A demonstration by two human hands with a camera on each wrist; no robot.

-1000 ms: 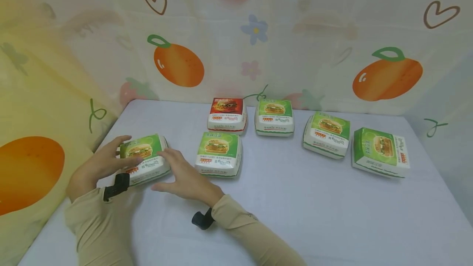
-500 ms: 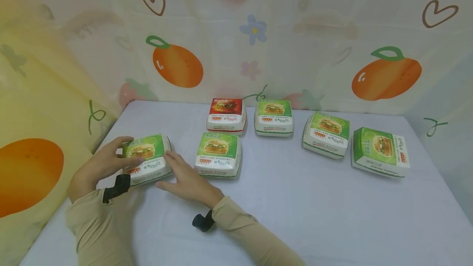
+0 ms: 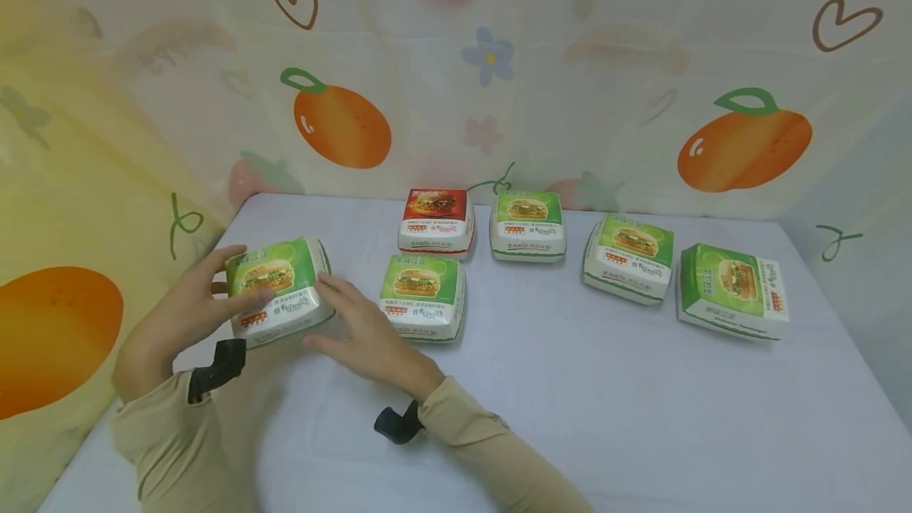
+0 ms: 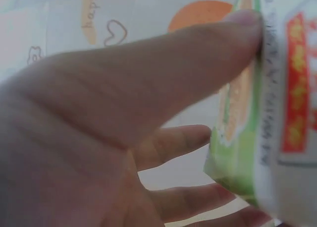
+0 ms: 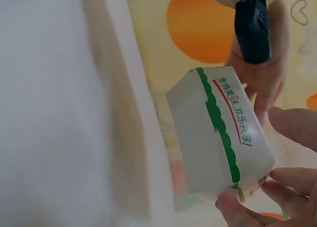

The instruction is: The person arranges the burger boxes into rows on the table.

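Note:
A green-and-white burger box (image 3: 281, 291) is raised between both hands at the left of the table, casting a shadow below. My left hand (image 3: 188, 311) grips its left side, thumb across the printed lid and fingers on the far side; the left wrist view shows the thumb (image 4: 198, 68) on the lid's burger picture. My right hand (image 3: 366, 331) has fairly straight fingers against the box's right side. Its thumb stands apart in front. In the right wrist view, the fingertips (image 5: 230, 204) meet the box's end, and a white side with a green scalloped line faces the camera.
Close to the right hand lies another green burger box (image 3: 422, 299). Behind it are a red burger box (image 3: 437, 220) and a green one (image 3: 527, 224). Two more, an angled box (image 3: 629, 258) and a turned box (image 3: 734, 291), lie right. A printed cloth (image 3: 570, 62) hangs behind the white table (image 3: 606, 410).
The burger box shifted slightly right on the table, then rose off it and tilted a little. The left hand moved up with it, and the right hand followed along its side.

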